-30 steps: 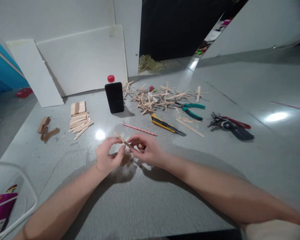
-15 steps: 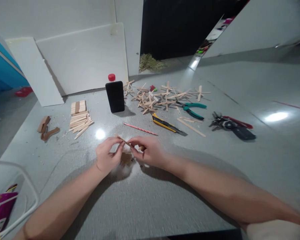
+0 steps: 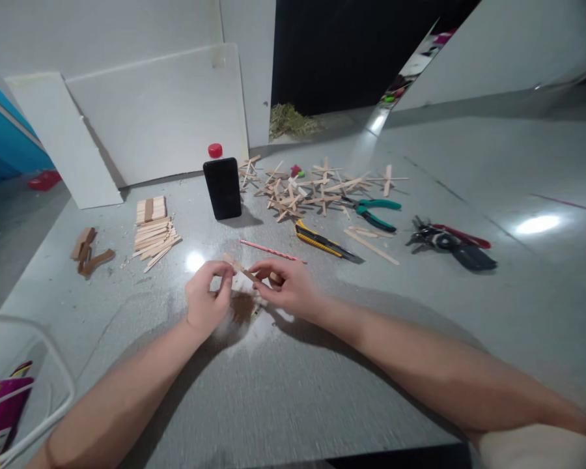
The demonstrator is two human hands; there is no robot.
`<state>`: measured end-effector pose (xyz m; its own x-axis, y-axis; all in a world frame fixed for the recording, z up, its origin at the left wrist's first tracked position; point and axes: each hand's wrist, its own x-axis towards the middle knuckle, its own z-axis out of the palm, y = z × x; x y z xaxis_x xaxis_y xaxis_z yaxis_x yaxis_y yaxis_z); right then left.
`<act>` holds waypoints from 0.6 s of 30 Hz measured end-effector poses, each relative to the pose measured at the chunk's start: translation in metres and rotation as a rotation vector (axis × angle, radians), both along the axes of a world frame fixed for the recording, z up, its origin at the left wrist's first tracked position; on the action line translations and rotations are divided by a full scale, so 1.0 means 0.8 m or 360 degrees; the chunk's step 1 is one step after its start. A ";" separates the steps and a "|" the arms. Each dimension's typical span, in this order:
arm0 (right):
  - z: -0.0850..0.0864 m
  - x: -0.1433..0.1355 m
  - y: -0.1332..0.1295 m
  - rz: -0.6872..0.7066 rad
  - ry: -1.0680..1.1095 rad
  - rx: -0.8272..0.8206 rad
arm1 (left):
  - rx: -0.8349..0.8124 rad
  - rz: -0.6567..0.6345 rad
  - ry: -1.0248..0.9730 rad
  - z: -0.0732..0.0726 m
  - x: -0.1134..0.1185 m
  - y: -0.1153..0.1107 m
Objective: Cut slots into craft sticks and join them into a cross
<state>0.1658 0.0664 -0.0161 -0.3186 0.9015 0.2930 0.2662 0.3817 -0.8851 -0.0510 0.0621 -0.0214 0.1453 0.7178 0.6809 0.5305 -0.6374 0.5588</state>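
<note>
Between my hands a small flat wooden stick (image 3: 243, 270) is held at a slant above the grey table. My right hand (image 3: 289, 286) pinches its lower end between thumb and fingers; another light wooden bit shows within the curled fingers. My left hand (image 3: 209, 293) is closed at the stick's upper end, thumb and forefinger pressed together. Below the hands lies a small brown patch (image 3: 243, 307), partly hidden and blurred. Just beyond them are a red-and-white pencil-like rod (image 3: 272, 251) and a yellow-and-black utility knife (image 3: 327, 242).
A black phone (image 3: 223, 189) stands upright. Behind the knife is a pile of crossed sticks (image 3: 288, 195), with teal pliers (image 3: 378, 213) beside it. Stacked sticks (image 3: 153, 238) and brown pieces (image 3: 88, 251) lie left, a dark tool (image 3: 456, 246) right, a purple tool (image 3: 2, 410) lower left.
My left hand has shifted slightly left, and its thumb and forefinger have moved along the stick toward its upper end. More of the stick shows between the hands. The whole view has shifted a little.
</note>
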 end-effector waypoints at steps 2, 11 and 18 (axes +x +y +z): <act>-0.002 0.000 0.002 -0.0020 -0.0002 -0.0016 | 0.0029 0.0009 -0.0024 0.003 0.003 0.002; -0.009 -0.005 0.000 -0.0032 -0.0083 0.0098 | -0.0106 -0.0042 -0.0235 0.008 0.012 -0.001; -0.010 -0.001 -0.009 -0.0007 -0.0319 0.0425 | -0.0627 -0.0120 -0.0535 0.005 0.023 -0.012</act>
